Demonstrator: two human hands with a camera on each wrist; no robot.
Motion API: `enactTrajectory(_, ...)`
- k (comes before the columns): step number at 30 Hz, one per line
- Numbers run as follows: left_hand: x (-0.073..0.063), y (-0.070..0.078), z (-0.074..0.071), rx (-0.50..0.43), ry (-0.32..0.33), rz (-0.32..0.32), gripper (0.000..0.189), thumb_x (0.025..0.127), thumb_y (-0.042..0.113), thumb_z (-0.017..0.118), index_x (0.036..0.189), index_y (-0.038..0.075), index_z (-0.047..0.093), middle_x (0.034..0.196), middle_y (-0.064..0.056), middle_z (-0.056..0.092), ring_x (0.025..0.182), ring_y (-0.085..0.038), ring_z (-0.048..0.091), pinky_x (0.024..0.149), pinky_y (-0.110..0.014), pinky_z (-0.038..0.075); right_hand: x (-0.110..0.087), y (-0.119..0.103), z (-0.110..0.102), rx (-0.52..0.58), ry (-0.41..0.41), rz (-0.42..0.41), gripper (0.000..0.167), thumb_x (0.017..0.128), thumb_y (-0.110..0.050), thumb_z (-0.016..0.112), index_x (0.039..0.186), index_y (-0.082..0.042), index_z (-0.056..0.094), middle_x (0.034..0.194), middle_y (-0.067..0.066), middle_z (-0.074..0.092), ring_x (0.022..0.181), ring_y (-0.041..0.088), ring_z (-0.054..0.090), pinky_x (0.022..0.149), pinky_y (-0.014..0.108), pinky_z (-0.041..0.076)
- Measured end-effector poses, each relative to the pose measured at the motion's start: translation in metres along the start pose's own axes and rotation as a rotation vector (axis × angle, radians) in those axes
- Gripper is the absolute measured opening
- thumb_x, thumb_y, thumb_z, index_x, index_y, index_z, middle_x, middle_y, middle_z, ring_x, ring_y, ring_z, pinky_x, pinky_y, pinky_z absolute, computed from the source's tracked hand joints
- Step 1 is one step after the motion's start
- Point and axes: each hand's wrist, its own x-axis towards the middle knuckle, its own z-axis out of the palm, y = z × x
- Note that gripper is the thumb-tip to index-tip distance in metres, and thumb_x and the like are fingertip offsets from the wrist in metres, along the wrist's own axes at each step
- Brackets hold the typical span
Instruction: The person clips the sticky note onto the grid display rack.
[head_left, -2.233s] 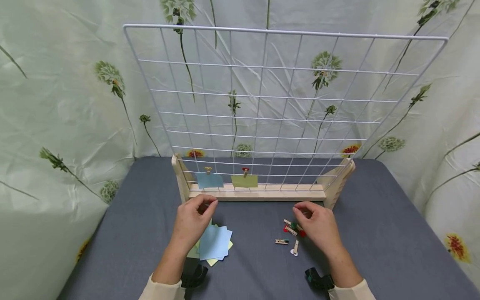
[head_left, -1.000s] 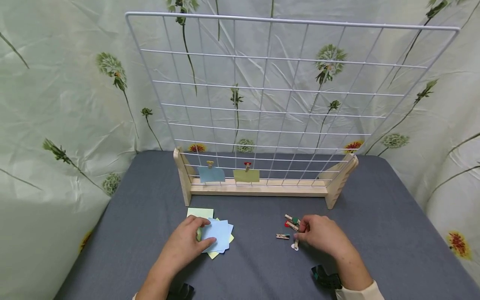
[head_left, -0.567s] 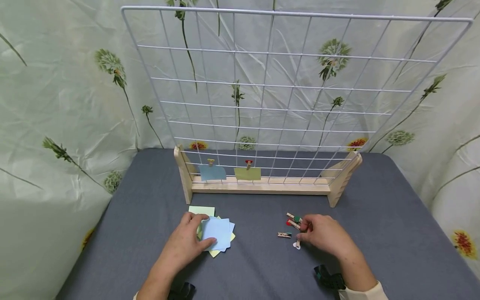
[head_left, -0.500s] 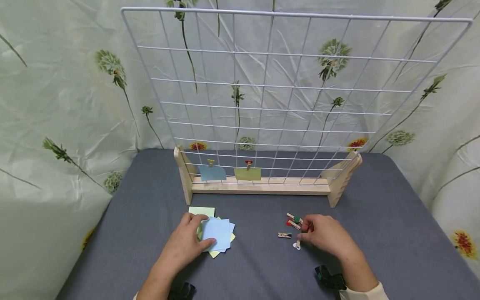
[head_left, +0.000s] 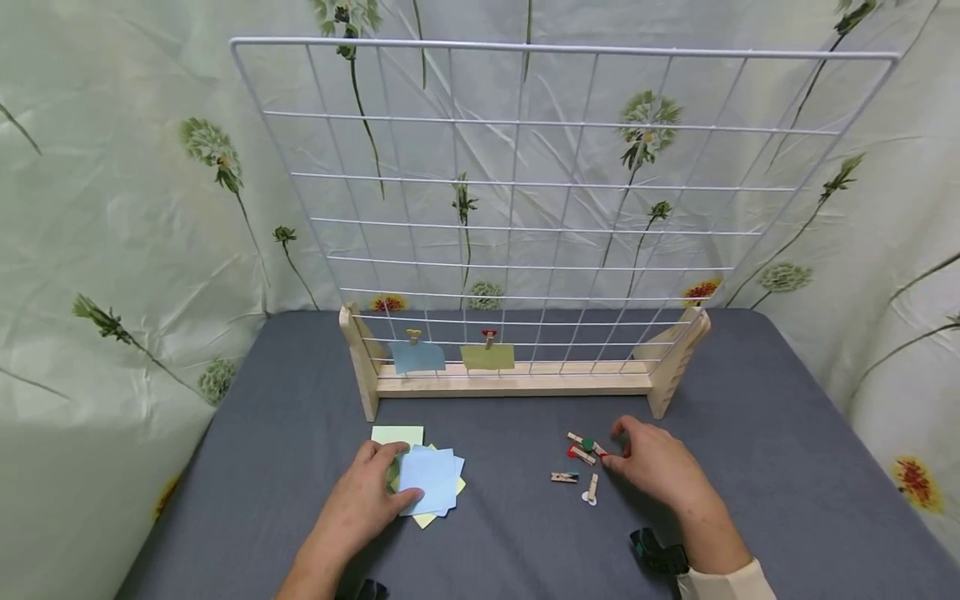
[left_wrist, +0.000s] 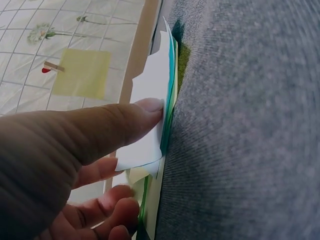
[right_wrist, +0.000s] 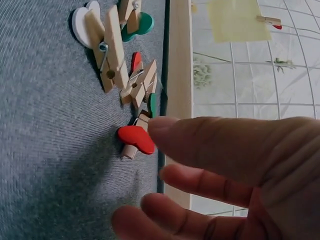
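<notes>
Hovering right hand (head_left: 660,467), thumb beside clothespin (right_wrist: 136,138)

From above, the head view faces forward and down over both hands (head_left: 366,493); the wrist views, sideways and close up, share the yellow note (head_left: 487,357) beyond.

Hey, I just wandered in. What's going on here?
Somebody's left hand is on a pile of square paper notes, its thumb on the top one. Their right hand is beside the loose clothespins, thumb close to a red-heart clothespin but gripping nothing. Beyond them stands a white wire grid in a wooden base, where a blue note and a yellow note hang clipped low down.
</notes>
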Motion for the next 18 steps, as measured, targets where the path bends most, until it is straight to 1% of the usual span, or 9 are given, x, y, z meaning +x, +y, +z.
enactTrajectory(4,-0.0016,-0.0049,0.0008,-0.044,0.022,-0.011,0.073,0.073,0.029,0.092,0.136,0.008,0.061,0.115,-0.014,0.054,0.091,-0.025,0.063,0.081,-0.047,0.052,0.0018,0.0019,0.0036,-0.007,-0.015,0.000,0.027,0.086,-0.022,0.081,0.105,-0.008,0.067,0.078,0.001,0.067,0.068,0.015,0.059,0.063,0.038,0.047)
enactTrajectory(8,-0.0032,-0.0083,0.0007,-0.064,0.030,-0.014,0.076,0.072,0.031,0.092,0.137,0.006,0.060,0.120,-0.016,0.051,0.095,-0.028,0.064,0.083,-0.048,0.052,0.0026,0.0015,0.0070,0.012,-0.047,0.027,0.021,0.087,-0.019,0.079,0.103,-0.010,0.068,0.076,0.001,0.065,0.066,0.015,0.056,0.059,0.035,0.044)
enactTrajectory(12,-0.0029,-0.0086,0.0005,-0.063,0.017,-0.018,0.069,0.072,0.033,0.092,0.131,0.008,0.064,0.119,-0.014,0.052,0.094,-0.028,0.065,0.081,-0.048,0.052,0.0023,0.0002,0.0089,0.018,-0.062,0.040,0.017,0.088,-0.018,0.078,0.099,-0.010,0.069,0.073,0.000,0.061,0.064,0.015,0.053,0.057,0.031,0.040)
enactTrajectory(15,-0.0018,-0.0080,0.0002,-0.057,0.016,-0.012,0.061,0.072,0.032,0.093,0.123,0.011,0.067,0.116,-0.012,0.055,0.093,-0.026,0.065,0.081,-0.047,0.052,0.0019,-0.0010,0.0092,0.016,-0.055,0.020,0.013,0.089,-0.018,0.077,0.096,-0.011,0.070,0.072,-0.001,0.060,0.063,0.014,0.052,0.058,0.031,0.039)
enactTrajectory(18,-0.0002,-0.0077,-0.0003,-0.055,0.023,0.004,0.055,0.072,0.030,0.093,0.117,0.011,0.069,0.110,-0.008,0.059,0.093,-0.023,0.063,0.083,-0.045,0.052,0.0012,-0.0030,0.0092,0.037,-0.053,-0.004,0.010,0.090,-0.018,0.076,0.094,-0.012,0.070,0.071,-0.003,0.059,0.063,0.013,0.051,0.058,0.031,0.038)
